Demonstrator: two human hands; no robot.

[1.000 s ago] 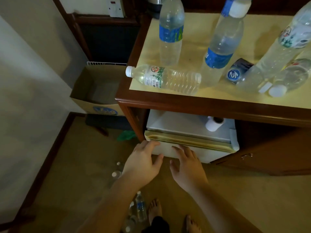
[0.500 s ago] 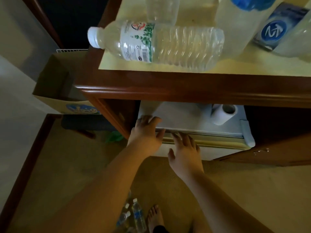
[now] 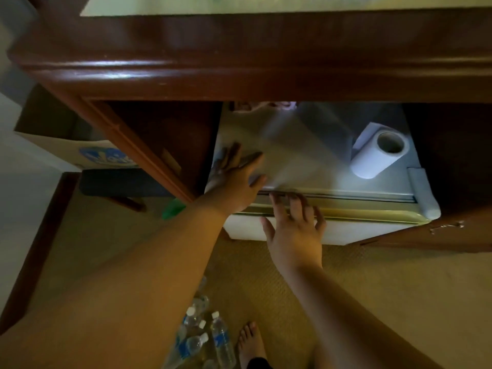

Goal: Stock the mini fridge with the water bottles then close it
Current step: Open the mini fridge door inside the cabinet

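Note:
The white mini fridge (image 3: 332,166) sits inside the dark wooden cabinet (image 3: 239,67), its door shut with a gold trim strip along the top front edge. My left hand (image 3: 234,179) lies flat on the fridge's top left corner, fingers spread. My right hand (image 3: 295,227) rests its fingertips on the gold strip at the door's top edge, holding nothing. Several water bottles (image 3: 202,339) with blue labels lie on the carpet by my bare feet. The bottles on the cabinet top are out of view.
A white paper roll (image 3: 378,153) lies on the fridge top at the right. A cardboard box (image 3: 80,147) with a blue logo stands left of the cabinet. A green object (image 3: 174,209) lies on the floor beside the cabinet leg.
The view has dropped lower and closer to the fridge, hiding the bottles on top. My left hand slid further onto the fridge top; my right hand stays at the door's upper edge.

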